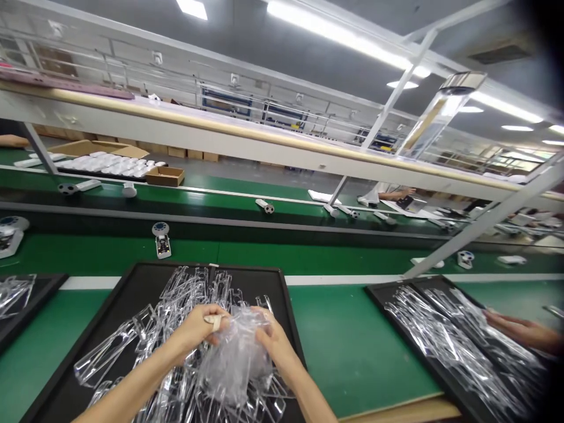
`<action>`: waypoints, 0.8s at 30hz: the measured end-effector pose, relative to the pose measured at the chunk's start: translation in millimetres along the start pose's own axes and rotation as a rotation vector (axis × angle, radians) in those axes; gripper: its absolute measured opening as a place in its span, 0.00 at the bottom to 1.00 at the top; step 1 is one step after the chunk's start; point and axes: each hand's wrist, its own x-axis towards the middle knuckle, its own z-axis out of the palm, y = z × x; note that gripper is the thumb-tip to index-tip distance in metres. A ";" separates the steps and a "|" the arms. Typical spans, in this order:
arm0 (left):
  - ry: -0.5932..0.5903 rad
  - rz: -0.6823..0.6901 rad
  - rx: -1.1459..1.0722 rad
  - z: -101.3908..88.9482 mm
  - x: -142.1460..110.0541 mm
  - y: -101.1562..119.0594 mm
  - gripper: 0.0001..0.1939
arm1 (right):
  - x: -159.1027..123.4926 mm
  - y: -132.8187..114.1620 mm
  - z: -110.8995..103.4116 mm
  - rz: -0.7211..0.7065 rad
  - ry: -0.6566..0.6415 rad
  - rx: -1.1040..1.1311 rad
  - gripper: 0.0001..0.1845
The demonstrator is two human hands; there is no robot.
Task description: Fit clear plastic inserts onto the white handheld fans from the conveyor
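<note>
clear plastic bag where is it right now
In the head view, the clear plastic bag is at lower centre, held between the left hand and right hand, over a pile of clear plastic parts in a black tray.

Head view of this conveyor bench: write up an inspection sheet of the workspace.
surface: green conveyor belt, black tray on it.
job's things: clear plastic bag held above clear moulded plastic shells heaped in the tray.
clutter: white-and-black devices on the belt beyond; second black tray of shells at right.
hands: left hand and right hand both grip the bag.
cables: nothing seen.
surroundings: co-worker's hand over the second tray, cardboard box, overhead lights.
</note>
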 end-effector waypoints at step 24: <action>-0.031 0.164 0.808 -9.7 -29.6 65.7 0.08 | 9.7 -74.9 -26.9 -0.263 -0.320 -1.047 0.11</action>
